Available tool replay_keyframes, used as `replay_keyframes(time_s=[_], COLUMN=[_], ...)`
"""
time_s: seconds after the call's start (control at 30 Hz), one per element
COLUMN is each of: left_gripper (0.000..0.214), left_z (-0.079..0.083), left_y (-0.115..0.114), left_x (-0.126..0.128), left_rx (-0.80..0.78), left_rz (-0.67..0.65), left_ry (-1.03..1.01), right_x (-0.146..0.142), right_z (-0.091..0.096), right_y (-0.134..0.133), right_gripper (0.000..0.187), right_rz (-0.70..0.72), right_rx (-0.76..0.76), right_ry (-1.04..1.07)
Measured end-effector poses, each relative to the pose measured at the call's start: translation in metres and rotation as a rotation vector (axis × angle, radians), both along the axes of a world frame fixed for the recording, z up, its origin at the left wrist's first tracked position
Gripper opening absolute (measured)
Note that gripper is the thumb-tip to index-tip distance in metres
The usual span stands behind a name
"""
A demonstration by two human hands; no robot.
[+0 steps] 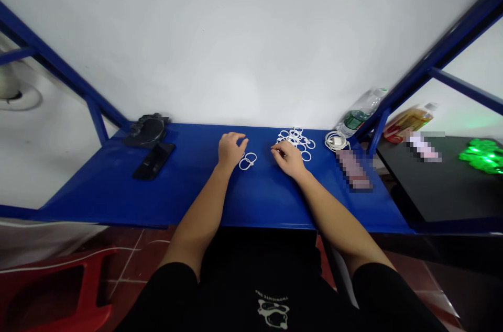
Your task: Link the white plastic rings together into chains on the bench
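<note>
Two thin white rings (251,163) lie overlapping on the blue tabletop (192,180), each with a small bead-like joint. Just left of them hovers my left hand (231,151), its thumb and fingers apart and nothing visible between them. A loose heap of several similar white rings (295,138) lies further right, near the wall. My right hand (290,158) is at the heap's front left edge and covers part of it. Its fingers are curled in toward the thumb; whether something small is pinched there cannot be made out.
A black phone (154,162) and a dark round object (148,129) lie at the left. At the right are a coiled white cable with charger (336,141), a plastic bottle (359,114) and a blurred-out object (354,169). Blue metal posts (98,120) flank the tabletop.
</note>
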State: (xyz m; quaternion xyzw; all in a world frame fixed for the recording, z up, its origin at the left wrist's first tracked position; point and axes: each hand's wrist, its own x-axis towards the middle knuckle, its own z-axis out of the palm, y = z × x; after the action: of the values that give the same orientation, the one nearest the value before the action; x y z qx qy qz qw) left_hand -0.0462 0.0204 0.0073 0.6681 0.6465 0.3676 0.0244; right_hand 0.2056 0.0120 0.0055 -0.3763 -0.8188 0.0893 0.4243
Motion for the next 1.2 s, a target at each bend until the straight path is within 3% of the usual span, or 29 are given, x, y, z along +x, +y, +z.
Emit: replay_keyframes(time_s=[0.2, 0.37, 0.63, 0.83, 0.9, 1.03, 1.2], left_gripper=[0.036, 0.025, 0.017, 0.012, 0.011, 0.013, 0.022], left_z=[0.006, 0.007, 0.004, 0.005, 0.004, 0.001, -0.001], left_y=[-0.001, -0.002, -0.004, -0.012, -0.018, -0.024, -0.026], left_x=[-0.031, -0.032, -0.012, 0.024, 0.037, 0.05, 0.049], left_rx=[-0.497, -0.581, -0.407, 0.049, 0.136, 0.207, 0.217], left_rz=[0.173, 0.146, 0.065, -0.221, -0.315, -0.442, -0.443], left_ry=[0.062, 0.092, 0.073, -0.087, -0.1, -0.135, -0.217], right_x=[0.001, 0.0, 0.0, -0.001, -0.001, -0.002, -0.002], right_z=[-0.002, -0.002, -0.004, -0.003, -0.002, -0.001, -0.001], right_y=[0.001, 0.002, 0.002, -0.001, -0.002, -0.003, -0.002], right_gripper=[0.015, 0.014, 0.016, 0.023, 0.028, 0.034, 0.032], right_rz=[0.012, 0.029, 0.035, 0.024, 0.026, 0.085, 0.09], right_rx=[-0.031, -0.032, -0.043, -0.08, -0.086, -0.082, -0.081], right_ry=[-0.019, -0.024, -0.028, -0.03, -0.02, -0.011, 0.022])
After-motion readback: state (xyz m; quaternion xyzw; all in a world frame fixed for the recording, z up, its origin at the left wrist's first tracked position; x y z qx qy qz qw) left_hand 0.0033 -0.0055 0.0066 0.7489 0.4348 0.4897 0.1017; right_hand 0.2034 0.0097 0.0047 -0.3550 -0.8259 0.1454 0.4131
